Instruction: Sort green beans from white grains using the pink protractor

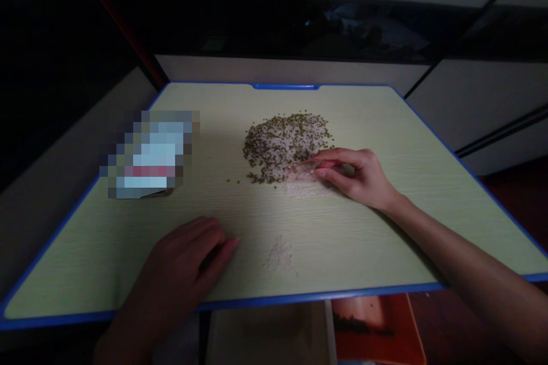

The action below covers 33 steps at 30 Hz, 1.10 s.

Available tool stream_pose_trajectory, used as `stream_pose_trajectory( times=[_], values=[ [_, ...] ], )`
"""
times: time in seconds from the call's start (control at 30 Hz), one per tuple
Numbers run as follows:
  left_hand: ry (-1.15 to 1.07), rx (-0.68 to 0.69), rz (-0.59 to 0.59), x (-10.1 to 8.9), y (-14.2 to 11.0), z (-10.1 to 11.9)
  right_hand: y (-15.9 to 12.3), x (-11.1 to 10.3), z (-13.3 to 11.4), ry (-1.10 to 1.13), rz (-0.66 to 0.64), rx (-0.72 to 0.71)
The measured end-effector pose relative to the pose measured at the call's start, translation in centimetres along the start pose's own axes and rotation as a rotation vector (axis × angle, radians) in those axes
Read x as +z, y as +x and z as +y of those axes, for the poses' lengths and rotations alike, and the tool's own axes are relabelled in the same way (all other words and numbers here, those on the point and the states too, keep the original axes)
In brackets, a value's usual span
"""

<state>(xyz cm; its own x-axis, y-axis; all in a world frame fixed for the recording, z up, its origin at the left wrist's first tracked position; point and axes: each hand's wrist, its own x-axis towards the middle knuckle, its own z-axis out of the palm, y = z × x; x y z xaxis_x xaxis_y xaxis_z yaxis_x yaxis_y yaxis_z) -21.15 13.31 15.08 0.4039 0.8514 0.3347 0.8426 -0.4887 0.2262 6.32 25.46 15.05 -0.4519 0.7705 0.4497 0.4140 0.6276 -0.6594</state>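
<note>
A heap of green beans mixed with white rice-like grains [285, 142] lies on the pale tabletop. At its near right edge my right hand [357, 174] pinches a thin, clear plastic piece with reddish marks [302, 173], between thumb and fingers. Loose white grains [312, 190] lie along the lower side of that plastic. Closer to me is a small pile of white grains [280, 256]. My left hand [184, 259] rests on the table left of this pile, holding nothing, its fingers loosely bent and the thumb apart.
A phone-like device with a blurred-out lit screen [156, 154] stands at the left of the table [372, 251], which has a blue rim. Below the front edge are a pale container [329, 331] and an orange container [411, 325] with dark green contents. Cabinet panels rise behind.
</note>
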Motion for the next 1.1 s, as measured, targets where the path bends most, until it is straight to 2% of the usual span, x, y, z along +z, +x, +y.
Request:
stream_pose_trajectory(
  times=[0.23, 0.37, 0.5, 0.63, 0.8, 1.1],
  values=[
    [-0.01, -0.016, 0.011, 0.21, -0.13, -0.14, -0.14, -0.07, 0.15, 0.07, 0.009, 0.027],
    [-0.017, -0.016, 0.029, 0.2, -0.31, -0.18, 0.17, 0.2, 0.42, 0.262, 0.062, 0.134],
    [-0.034, -0.014, 0.05, 0.06, -0.26, -0.11, 0.64, 0.7, 0.38, 0.402, 0.037, 0.203],
    [-0.052, -0.025, 0.046, 0.01, -0.01, 0.02, 0.57, 0.85, 0.45, 0.393, 0.054, 0.213],
    [-0.052, -0.042, 0.04, 0.11, -0.02, 0.07, 0.28, 0.83, 0.71, 0.341, 0.005, 0.219],
    [-0.009, 0.001, 0.041, 0.06, -0.07, 0.03, 0.47, 0.75, 0.2, 0.275, -0.005, 0.225]
  ],
)
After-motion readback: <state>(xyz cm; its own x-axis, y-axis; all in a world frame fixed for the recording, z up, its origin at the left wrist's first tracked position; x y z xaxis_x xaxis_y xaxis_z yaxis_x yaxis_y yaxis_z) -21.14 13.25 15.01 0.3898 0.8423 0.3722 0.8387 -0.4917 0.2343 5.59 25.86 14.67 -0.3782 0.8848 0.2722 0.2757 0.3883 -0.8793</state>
